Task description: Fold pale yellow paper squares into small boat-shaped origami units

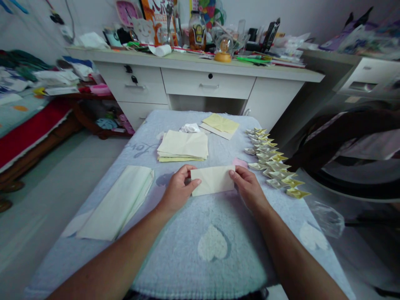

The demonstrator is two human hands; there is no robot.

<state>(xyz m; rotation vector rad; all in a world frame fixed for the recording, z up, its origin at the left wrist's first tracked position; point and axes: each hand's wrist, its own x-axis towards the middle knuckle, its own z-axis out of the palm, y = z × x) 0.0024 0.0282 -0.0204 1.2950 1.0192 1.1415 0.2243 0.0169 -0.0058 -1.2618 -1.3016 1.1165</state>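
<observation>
A folded strip of cream paper [213, 181] is held level just above the cloth-covered table [175, 258]. My left hand [181, 184] pinches its left end, thumb in front and fingers behind. At the right end, my right hand [248, 185] grips it the same way, with its thumb near the upper corner. Beyond the strip lies a stack of cream and yellow sheets [183, 146]. To the right stand rows of folded paper boats [271, 162], several in all. A long folded bundle of pale paper [118, 202] rests left of my left hand.
Yellow and white sheets [220, 125] and a crumpled white tissue [190, 128] lie at the table's far end. A white desk [209, 85] with a jar [197, 31] and clutter stands behind. A front-loading washing machine [359, 83] is at the right, a clear plastic bag [326, 218] beside the table.
</observation>
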